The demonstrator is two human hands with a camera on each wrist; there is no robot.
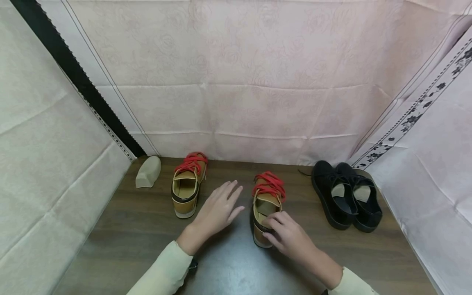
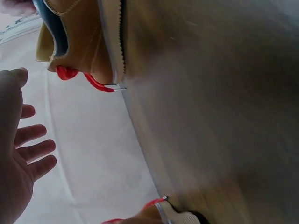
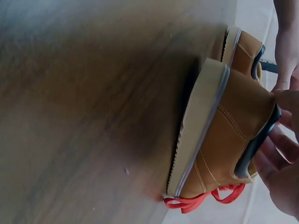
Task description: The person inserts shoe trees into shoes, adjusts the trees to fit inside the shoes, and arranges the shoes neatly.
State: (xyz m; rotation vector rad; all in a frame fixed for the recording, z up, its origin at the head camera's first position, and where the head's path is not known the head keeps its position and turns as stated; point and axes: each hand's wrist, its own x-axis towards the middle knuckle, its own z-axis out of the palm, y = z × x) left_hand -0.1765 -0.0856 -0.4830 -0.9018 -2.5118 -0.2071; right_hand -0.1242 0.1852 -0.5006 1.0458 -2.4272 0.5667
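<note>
My right hand grips the heel collar of a tan shoe with red laces, its fingers inside the opening and the thumb at the back. In the right wrist view a dark shadow lies under the sole of this tan shoe; the heel seems slightly off the floor. My left hand hovers between the two tan shoes, fingers spread and holding nothing. The other tan shoe, also red-laced, stands on the floor to its left, toe toward the back wall.
A cream rounded block lies at the far left by the wall. Two black shoes stand side by side at the right, with pale pieces inside. Pale patterned cloth covers the walls around the brown wood floor.
</note>
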